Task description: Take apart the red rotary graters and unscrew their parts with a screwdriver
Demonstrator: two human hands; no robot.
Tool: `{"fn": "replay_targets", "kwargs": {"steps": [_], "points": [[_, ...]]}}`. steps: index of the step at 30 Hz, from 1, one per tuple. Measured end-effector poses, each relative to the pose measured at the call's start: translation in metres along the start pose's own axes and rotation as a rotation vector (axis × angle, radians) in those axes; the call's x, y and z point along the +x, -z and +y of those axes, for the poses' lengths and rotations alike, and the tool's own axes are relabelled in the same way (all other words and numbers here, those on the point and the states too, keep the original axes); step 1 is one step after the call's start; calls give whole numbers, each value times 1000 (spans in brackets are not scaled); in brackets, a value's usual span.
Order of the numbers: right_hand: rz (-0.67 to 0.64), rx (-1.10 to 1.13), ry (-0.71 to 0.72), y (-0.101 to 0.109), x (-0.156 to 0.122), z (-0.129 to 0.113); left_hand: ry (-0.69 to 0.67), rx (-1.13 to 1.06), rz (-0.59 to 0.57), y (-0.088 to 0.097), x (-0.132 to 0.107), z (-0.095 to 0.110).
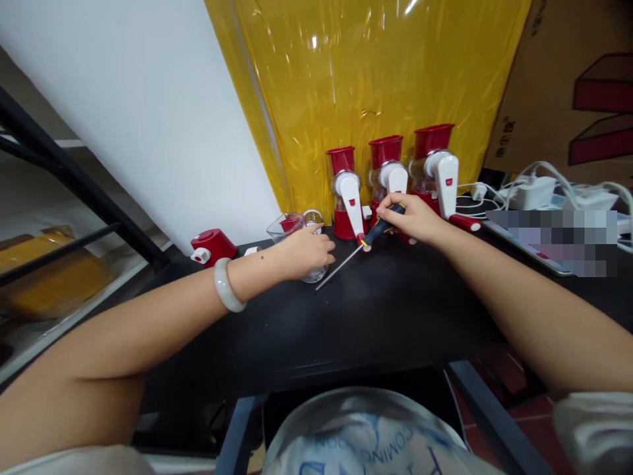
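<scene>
My left hand is closed over a clear plastic housing with a red part inside, lying on the black table. A pale bangle sits on that wrist. My right hand grips the black and yellow handle of a screwdriver, whose thin shaft points down-left toward the housing. Three red and white hand-crank grinders stand in a row just behind both hands.
A loose red base piece lies left of the housing. White chargers and cables and a flat device lie at the right. Yellow plastic sheet and a cardboard box stand behind. A black metal frame runs at the left.
</scene>
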State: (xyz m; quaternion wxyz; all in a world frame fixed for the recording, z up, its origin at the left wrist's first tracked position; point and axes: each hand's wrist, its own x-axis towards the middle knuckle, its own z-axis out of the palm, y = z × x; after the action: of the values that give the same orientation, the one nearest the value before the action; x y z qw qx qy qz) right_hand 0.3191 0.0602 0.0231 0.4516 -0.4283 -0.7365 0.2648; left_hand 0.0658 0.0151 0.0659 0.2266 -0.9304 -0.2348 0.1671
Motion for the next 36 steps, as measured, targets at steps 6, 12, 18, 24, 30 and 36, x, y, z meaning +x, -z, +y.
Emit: {"fn": "replay_targets", "kwargs": {"steps": [6, 12, 18, 24, 30, 36], "points": [[-337, -101, 56, 26, 0, -7, 295, -299, 463, 19, -71, -26], [-470, -471, 298, 27, -10, -35, 513, -935, 547, -59, -111, -43], [-528, -835, 343, 7, -39, -61, 464, -1201, 444, -92, -88, -38], [-560, -772, 292, 21, -69, -63, 495, -1011, 477, -94, -88, -30], [-392, -276, 127, 19, -67, -43, 596, -906, 533, -97, -87, -13], [-324, 312, -1, -39, -54, -48, 758, -1353, 713, -86, -73, -1]]}}
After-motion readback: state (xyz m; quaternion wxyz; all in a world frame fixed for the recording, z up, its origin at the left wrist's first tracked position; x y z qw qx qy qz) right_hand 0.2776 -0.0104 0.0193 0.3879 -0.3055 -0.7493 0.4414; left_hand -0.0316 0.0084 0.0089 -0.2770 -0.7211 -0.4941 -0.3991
